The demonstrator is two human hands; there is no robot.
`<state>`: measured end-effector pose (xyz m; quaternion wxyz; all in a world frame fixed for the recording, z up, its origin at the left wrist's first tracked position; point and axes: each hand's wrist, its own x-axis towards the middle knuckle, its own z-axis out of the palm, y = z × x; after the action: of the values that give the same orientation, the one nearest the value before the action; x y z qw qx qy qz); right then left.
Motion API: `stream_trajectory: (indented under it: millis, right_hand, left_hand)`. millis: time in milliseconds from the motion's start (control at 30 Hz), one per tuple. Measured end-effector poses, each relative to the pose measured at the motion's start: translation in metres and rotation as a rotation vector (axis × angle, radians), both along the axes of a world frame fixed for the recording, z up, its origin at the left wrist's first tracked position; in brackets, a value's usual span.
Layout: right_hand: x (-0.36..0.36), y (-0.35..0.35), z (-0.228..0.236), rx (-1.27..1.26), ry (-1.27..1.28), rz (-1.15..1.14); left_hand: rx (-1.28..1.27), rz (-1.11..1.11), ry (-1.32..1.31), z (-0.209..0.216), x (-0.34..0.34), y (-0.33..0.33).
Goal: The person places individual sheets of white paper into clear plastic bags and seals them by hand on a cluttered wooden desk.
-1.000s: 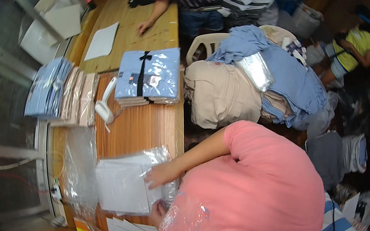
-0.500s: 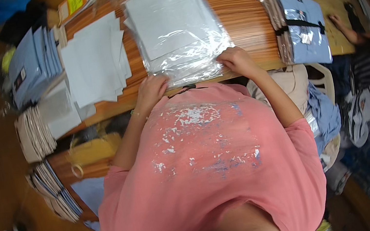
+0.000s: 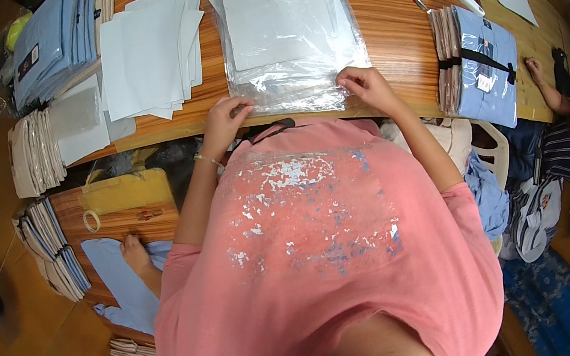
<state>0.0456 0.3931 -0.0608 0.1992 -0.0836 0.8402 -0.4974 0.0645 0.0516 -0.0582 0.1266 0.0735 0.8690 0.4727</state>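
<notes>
1. Clear plastic point(image 3: 292, 89) is lying between the fingertips, gleaming, wrinkling nearby; white sheets point(image 3: 275, 16) are showing beyond.
2. Left hand point(image 3: 225, 120) and right hand point(image 3: 367, 88) are resting at its edge, fingers curling; whether they are clamping it, I cannot tell.

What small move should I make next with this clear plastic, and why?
I'd probably smooth the near edge of the clear plastic: it looks wrinkled, while the white sheets beyond look flatter, and your left hand and right hand are at its near corners.
</notes>
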Motion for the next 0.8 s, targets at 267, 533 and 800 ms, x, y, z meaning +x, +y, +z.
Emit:
stream_trajectory:
  millis: [267,533,800]
  right_hand:
    - [-0.007,-0.002,0.001,-0.067,-0.085,-0.075]
    - [-0.055,-0.007,0.001,-0.06,-0.015,-0.131]
    - [-0.15,0.002,0.092,-0.23,0.318,-0.254]
  left_hand:
    - [0.334,0.081,-0.246,-0.016,-0.006,-0.007]
    - [0.391,0.112,-0.202,0.002,-0.077,-0.002]
    - [0.574,0.149,-0.016,0.111,-0.181,0.014]
